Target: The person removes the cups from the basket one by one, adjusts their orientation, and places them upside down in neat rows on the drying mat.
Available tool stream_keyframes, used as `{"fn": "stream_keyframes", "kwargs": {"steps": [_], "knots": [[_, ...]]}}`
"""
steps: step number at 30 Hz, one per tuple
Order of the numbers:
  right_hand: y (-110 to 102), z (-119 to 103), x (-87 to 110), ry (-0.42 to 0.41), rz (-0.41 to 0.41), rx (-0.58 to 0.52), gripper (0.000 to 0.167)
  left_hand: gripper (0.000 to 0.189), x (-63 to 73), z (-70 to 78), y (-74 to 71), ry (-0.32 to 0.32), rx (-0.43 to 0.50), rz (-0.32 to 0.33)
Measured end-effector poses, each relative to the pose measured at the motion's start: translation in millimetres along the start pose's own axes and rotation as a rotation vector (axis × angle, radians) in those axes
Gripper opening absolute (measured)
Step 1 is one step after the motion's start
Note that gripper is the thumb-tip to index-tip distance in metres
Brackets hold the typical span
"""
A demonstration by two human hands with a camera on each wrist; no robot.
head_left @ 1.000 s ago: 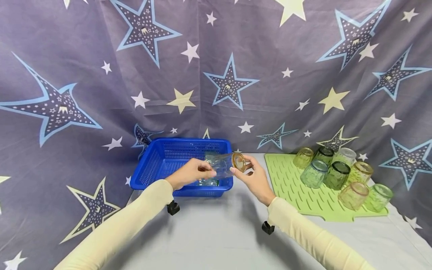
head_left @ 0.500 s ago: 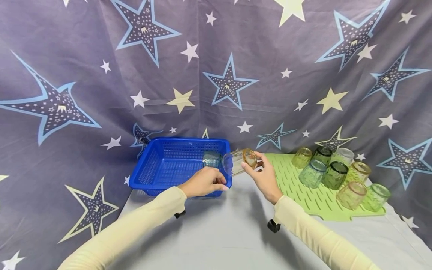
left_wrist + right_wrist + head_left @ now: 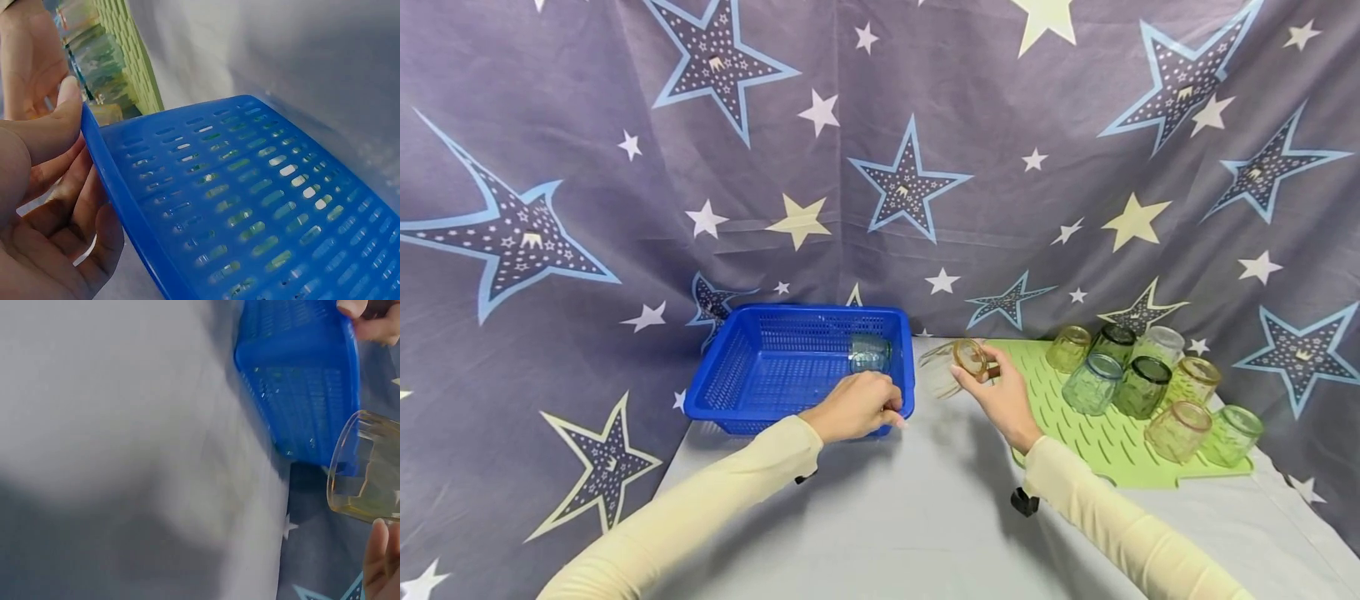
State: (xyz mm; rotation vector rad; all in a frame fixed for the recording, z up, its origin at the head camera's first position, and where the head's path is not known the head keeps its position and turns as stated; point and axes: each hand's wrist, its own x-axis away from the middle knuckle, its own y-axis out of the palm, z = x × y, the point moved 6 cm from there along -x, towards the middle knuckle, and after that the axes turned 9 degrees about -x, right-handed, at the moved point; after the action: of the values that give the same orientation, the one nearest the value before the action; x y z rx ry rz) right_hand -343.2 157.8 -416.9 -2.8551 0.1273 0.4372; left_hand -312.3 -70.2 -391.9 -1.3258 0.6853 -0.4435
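My right hand [image 3: 1006, 402] pinches a clear amber-tinted drinking glass [image 3: 967, 358] near its thick base. Tilted on its side in the air, the glass points its mouth left, towards the basket. In the right wrist view its wide rim shows just above the fingertips. My left hand [image 3: 859, 405] is over the front right edge of the blue plastic basket [image 3: 709, 385], fingers loosely curled and partly behind the rim in the left wrist view. Whether it presses the rim, I cannot tell. A bluish glass [image 3: 870, 353] lies inside the basket at the right end.
On the right lies a green drying mat [image 3: 1045, 417] bearing several upside-down coloured glasses, such as a blue one [image 3: 1093, 385] and a pink one [image 3: 1178, 432]. A star-patterned curtain [image 3: 880, 275] hangs behind the white-covered table [image 3: 917, 500].
My left hand has let go of the amber glass and dropped to the basket's front rim. My right hand has carried the glass rightwards, away from the basket.
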Motion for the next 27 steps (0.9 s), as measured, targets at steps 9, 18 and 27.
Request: {"fn": "stream_keyframes", "kwargs": {"steps": [9,18,27], "knots": [[-20.5,17.8,-6.0,0.036,-0.019,0.096,0.074,0.024,-0.9,1.8,-0.1,0.004,-0.035,0.039],[-46.7,29.2,-3.6,0.089,-0.026,0.185,0.077,0.023,-0.5,0.9,2.1,-0.01,-0.016,0.042],[-72.7,33.7,3.5,0.067,-0.062,0.317,0.076,0.02,0.4,0.2,2.0,-0.014,0.002,0.041]]}}
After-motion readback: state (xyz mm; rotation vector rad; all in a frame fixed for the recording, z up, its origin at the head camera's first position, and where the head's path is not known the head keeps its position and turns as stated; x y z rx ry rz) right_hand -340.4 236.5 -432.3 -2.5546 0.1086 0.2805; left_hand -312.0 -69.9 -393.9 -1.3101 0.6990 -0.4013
